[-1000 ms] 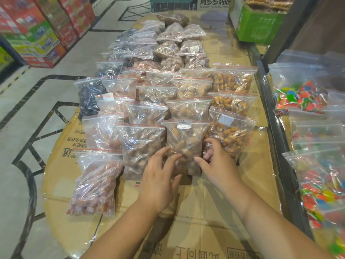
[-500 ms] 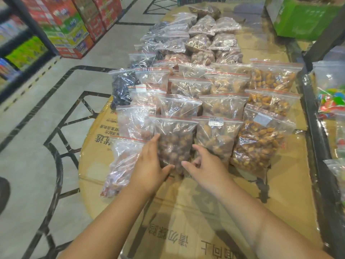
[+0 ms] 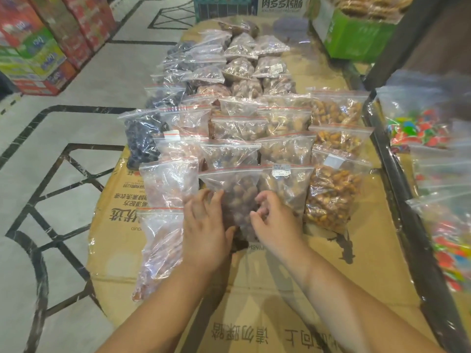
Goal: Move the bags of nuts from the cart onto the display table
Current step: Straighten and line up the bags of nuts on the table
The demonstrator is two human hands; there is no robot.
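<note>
Fingers of both hands have curled since half a second ago, when they lay straighter beside the same bag. The left hand bends its fingers over the left edge of the clear zip-top plastic bag of dark brown nuts, thumb at its lower edge, a loose hold. The right hand curls its fingertips against the bag's right side; whether they pinch cannot be told. The bag lies in the front row on the cardboard-covered display table, likely being straightened into place. The next move probably calls for letting go and fetching another bag.
</note>
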